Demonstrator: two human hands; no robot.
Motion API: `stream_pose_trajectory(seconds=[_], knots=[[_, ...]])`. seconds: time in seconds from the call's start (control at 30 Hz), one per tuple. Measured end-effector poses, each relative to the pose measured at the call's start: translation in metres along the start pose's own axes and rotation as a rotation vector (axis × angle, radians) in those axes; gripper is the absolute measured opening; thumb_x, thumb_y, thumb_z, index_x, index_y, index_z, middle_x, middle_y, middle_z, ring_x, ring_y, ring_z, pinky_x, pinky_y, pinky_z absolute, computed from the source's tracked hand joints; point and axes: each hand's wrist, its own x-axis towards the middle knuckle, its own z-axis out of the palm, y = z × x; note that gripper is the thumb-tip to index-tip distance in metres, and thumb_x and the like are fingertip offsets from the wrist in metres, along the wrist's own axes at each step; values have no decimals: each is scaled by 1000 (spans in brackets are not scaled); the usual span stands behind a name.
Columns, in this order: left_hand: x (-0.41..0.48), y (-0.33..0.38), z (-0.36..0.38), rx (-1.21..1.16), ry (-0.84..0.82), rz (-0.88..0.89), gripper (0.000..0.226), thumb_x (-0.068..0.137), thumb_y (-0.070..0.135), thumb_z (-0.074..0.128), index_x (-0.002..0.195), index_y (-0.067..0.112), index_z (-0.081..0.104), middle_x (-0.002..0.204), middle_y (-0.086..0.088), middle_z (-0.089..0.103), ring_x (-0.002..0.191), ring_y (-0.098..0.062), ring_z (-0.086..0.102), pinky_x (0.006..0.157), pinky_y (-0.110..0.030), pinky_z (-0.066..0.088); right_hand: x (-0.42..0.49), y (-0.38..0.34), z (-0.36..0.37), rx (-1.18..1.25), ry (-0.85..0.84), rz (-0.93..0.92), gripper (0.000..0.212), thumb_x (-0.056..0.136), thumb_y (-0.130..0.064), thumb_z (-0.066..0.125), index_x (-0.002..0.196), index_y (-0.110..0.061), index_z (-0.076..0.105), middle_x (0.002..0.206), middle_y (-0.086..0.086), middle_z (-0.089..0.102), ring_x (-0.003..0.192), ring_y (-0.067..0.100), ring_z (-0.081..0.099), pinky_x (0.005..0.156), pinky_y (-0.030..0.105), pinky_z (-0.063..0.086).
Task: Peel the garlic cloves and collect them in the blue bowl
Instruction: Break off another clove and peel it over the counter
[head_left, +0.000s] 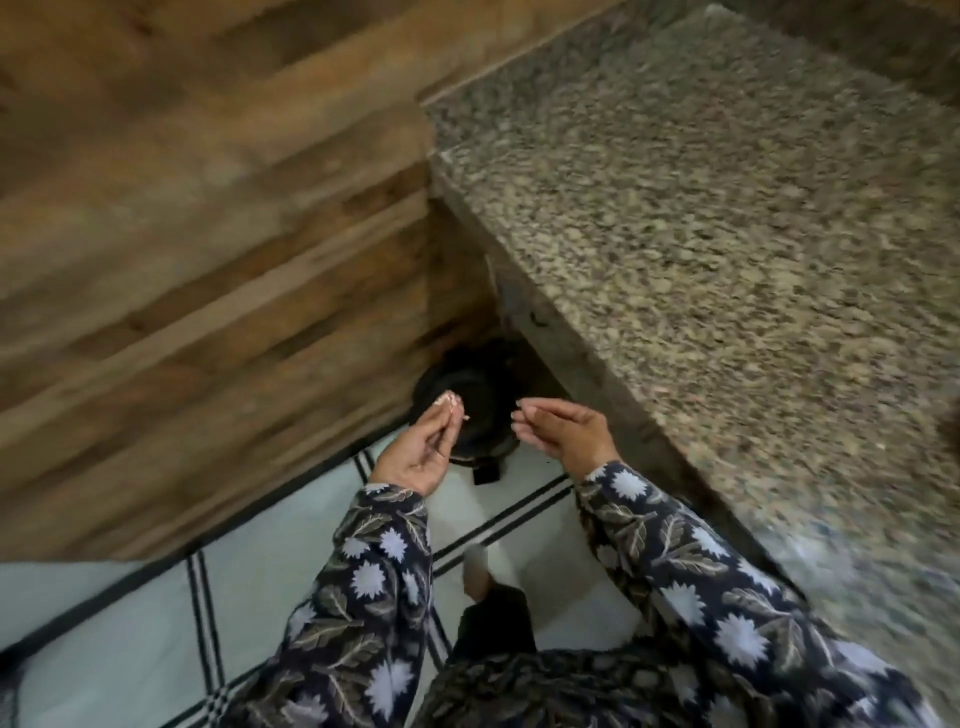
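Pinches garlic skins (451, 401) in the left hand (415, 452) above the black bin (467, 379); holds the right hand (563, 428) straight-fingered, empty. Shows no cloves or blue bowl. Risks skins drifting onto the floor (130, 623) if released off-centre

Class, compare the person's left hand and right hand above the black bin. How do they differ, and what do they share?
The left hand pinches pale scraps at its bunched fingertips; the right hand shows nothing in it. The left hand is nearer the wooden wall, the right hand nearer the granite counter. Both are held over the black bin, and both come out of floral sleeves.
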Motion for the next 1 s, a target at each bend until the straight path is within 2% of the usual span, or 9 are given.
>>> stream_pose_trajectory(seconds=[0.13,0.27,0.4,0.5,0.6,0.7,0.8,0.9,1.0], knots=[[16,54,-17,35,0,-24,18,93,-5,44,104,-8,58,77,-14,70,99,-20,59,72,-22,55,26,24,50,25,51,38,19,89,1,52,104,10,60,78,11,66,58,8,67,59,15,55],[33,92,-26,9,51,-17,27,94,-6,43,119,-10,53,102,-10,62,125,-20,49,97,-19,41,42,35,78,33,85,51,27,90,2,47,114,12,53,88,17,61,60,10,67,63,16,55],[45,115,-30,11,48,-49,28,94,-6,44,121,-9,52,108,-10,62,127,-21,48,101,-24,39,56,37,97,58,166,67,24,91,2,47,112,11,55,84,15,62,65,15,66,63,16,55],[54,132,-32,-6,44,-58,19,93,-5,46,110,-9,53,108,-12,62,127,-21,48,100,-25,41,70,37,110,41,201,77,20,91,1,48,107,9,57,83,14,63,70,16,66,58,16,55],[60,145,-35,18,34,-55,22,93,-6,46,113,-9,53,128,-17,55,127,-22,48,105,-26,37,80,40,120,15,225,94,18,91,0,48,105,5,58,85,14,63,78,20,62,59,16,55],[70,155,-40,37,41,-49,28,93,-6,44,120,-7,52,136,-17,50,126,-22,49,103,-28,39,92,44,126,13,229,120,17,93,1,44,95,5,60,77,13,66,71,19,67,60,17,56],[84,160,-46,55,54,-77,18,93,-6,45,105,-7,58,130,-17,55,109,-22,58,98,-27,41,102,45,131,4,216,165,22,95,3,38,101,8,58,78,13,67,70,19,68,62,20,56],[100,156,-55,68,57,-134,26,92,-6,46,117,-7,54,93,-14,70,100,-20,61,90,-24,48,111,50,131,-34,260,200,25,93,5,40,114,12,52,94,18,62,83,25,61,66,21,56],[113,144,-65,106,57,-212,29,94,-6,43,122,-9,50,84,-14,71,91,-20,61,75,-24,57,119,65,126,-82,263,284,33,95,4,34,125,14,43,125,31,50,111,36,53,89,33,45]])
